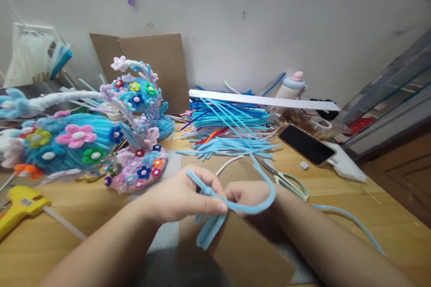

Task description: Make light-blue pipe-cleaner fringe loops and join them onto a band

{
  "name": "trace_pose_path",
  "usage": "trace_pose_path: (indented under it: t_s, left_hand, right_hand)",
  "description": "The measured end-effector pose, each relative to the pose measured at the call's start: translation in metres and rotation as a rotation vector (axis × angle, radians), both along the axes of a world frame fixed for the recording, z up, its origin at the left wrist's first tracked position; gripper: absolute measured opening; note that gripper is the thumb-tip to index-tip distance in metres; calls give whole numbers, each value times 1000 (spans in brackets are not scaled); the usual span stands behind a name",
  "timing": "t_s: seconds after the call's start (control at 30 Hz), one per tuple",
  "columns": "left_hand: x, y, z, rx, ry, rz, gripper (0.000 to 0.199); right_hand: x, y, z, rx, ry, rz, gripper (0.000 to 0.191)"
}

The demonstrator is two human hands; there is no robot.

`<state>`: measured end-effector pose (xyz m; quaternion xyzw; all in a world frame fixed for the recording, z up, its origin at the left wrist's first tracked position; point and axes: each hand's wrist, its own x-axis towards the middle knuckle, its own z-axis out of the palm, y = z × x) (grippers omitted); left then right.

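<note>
Light blue pipe cleaners are pinched between the thumb and fingers of my left hand, with folded loops hanging below the thumb. One long blue strand curves out to the right and back up toward the pile. My right hand is right beside the left one, its fingers curled behind the blue strand near the left thumb; what they grip is hidden. Both hands are above a brown cardboard sheet.
Flower-covered ornaments stand at left, near a yellow glue gun. Behind the hands lies a pipe cleaner pile. Scissors, a phone and a loose blue strand are at right.
</note>
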<state>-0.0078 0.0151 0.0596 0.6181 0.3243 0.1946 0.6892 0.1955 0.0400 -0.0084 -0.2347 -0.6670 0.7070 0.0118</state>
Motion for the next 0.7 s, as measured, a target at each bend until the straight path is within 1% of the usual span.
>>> trace_pose_path:
  t_s: [0.07, 0.17, 0.23, 0.33, 0.37, 0.43, 0.5, 0.57, 0.63, 0.67, 0.7]
  left_hand:
    - [1, -4, 2, 15, 62, -105, 19]
    - [1, -7, 6, 136, 191, -188, 21]
    - [1, -9, 10, 250, 252, -231, 20]
    - [1, -13, 17, 416, 293, -298, 16]
    - [1, -14, 19, 472, 311, -299, 14]
    - [0, -16, 23, 565, 366, -260, 10]
    - [-3, -15, 25, 609, 411, -199, 9]
    - [-6, -12, 26, 577, 396, -145, 10]
    - [-11, -7, 25, 482, 326, -70, 13]
    - [-12, -4, 25, 418, 279, -16, 16]
    - [-14, -2, 23, 349, 227, 50, 18]
  right_hand:
    - [3, 7, 4, -141, -38, 19, 29]
    - [11, 22, 14, -304, -45, -34, 26]
    - [17, 34, 24, -347, -25, -48, 25]
    - [25, 46, 39, -378, 21, -50, 29]
    - [26, 48, 44, -386, 37, -51, 29]
    - [27, 50, 54, -377, 42, -49, 27]
    - [25, 49, 65, -317, -11, -55, 21]
    - [22, 46, 74, -162, -108, -107, 17]
    - [19, 44, 80, 81, -212, -188, 16]
    - [18, 42, 82, 187, -254, -200, 16]
    - [17, 40, 82, 253, -284, -178, 17]
